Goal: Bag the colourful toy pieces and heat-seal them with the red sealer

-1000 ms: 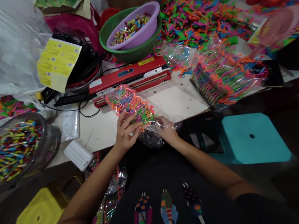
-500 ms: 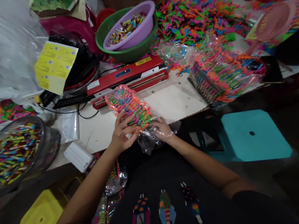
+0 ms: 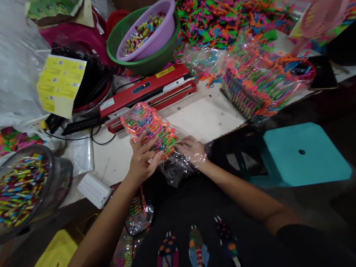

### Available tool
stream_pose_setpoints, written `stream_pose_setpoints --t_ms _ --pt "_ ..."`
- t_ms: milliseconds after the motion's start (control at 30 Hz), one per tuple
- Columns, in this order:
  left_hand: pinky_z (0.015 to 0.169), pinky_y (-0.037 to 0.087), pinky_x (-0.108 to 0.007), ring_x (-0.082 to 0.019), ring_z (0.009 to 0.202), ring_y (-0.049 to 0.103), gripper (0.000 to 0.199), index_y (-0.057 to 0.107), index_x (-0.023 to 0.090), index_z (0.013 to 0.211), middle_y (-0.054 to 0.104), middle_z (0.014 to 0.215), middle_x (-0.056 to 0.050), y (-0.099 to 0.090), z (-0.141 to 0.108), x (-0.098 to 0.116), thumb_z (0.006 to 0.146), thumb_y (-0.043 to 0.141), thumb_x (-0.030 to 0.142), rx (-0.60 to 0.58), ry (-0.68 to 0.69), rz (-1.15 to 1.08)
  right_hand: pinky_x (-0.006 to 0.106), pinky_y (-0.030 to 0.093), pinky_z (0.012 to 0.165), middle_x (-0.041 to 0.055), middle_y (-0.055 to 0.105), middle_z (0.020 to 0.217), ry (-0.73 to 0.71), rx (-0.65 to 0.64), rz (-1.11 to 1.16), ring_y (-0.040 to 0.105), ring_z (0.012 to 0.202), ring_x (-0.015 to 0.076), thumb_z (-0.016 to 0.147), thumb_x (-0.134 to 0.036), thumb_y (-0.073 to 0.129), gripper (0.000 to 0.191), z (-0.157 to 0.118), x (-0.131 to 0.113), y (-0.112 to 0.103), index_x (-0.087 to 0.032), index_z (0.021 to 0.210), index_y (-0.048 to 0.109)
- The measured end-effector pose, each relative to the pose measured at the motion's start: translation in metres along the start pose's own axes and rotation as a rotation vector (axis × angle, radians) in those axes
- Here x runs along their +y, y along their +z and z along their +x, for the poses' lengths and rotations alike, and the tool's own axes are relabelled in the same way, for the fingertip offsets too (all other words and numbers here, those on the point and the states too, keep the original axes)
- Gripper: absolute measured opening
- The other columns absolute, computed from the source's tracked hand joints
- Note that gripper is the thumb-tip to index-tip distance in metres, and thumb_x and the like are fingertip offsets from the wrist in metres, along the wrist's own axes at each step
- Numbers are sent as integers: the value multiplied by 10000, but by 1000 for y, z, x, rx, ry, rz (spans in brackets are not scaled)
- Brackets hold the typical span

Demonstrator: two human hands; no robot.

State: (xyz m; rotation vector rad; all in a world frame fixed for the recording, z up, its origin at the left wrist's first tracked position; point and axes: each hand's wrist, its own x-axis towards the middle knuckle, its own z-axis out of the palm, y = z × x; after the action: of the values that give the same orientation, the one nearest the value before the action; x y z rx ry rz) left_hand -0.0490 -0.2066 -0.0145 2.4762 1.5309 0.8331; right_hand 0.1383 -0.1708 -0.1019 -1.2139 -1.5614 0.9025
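Observation:
A clear plastic bag (image 3: 154,127) packed with small orange, pink, green and blue plastic pieces lies slanted at the table's front edge. My left hand (image 3: 142,158) grips its left side, thumb and fingers reaching over the packed pieces. At the bag's near right end, my right hand (image 3: 193,151) holds the loose clear film, which partly covers the fingers. The slack end of the bag hangs over the edge towards my lap. Just behind the bag stands a red heat sealer (image 3: 146,94), and the bag's far end rests against its front.
A lilac basin (image 3: 168,13) of small colourful pieces sits in a green basin (image 3: 151,64). Bundled filled bags (image 3: 257,82) lie at right, before a heap of loose pieces (image 3: 224,16). A clear tub (image 3: 60,167) stands left; turquoise (image 3: 304,164) and yellow (image 3: 55,263) stools stand below.
The view has shifted slightly. Both hands stay on the bag; the right fingers have straightened a little along its near end.

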Motion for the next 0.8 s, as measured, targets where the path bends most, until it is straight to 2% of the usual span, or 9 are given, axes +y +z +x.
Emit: stream_pose_setpoints --t_ms 200,433,567,800 --pt "1057 217 -589 -265 1327 297 258 598 185 568 562 1255 -43 -7 9 -1 809 540 256 -132 8 -50 332 472 900 60 665 994 -3 -38 113 608 970 176 747 -271 628 98 3 4 -2 -193 704 669" --pt "1061 168 -604 -286 1352 232 225 584 176 597 472 1347 -60 -6 8 3 802 528 249 -173 -49 13 338 466 901 76 662 1041 -25 -74 183 603 1000 191 705 -320 673 142 1 8 -6 -182 694 643" --pt "1078 174 -568 -275 1378 152 106 606 198 832 299 1460 -41 -3 8 4 778 516 210 -191 -74 54 336 473 886 52 669 1013 4 -100 248 606 982 189 706 -325 670 134 0 10 -2 -200 664 645" --pt "1084 116 -571 -296 1386 66 548 441 289 1259 121 1517 15 -1 6 2 733 477 138 -213 1 138 334 482 845 35 667 940 176 -30 322 615 908 189 667 -332 691 170 -5 10 8 -197 598 614"
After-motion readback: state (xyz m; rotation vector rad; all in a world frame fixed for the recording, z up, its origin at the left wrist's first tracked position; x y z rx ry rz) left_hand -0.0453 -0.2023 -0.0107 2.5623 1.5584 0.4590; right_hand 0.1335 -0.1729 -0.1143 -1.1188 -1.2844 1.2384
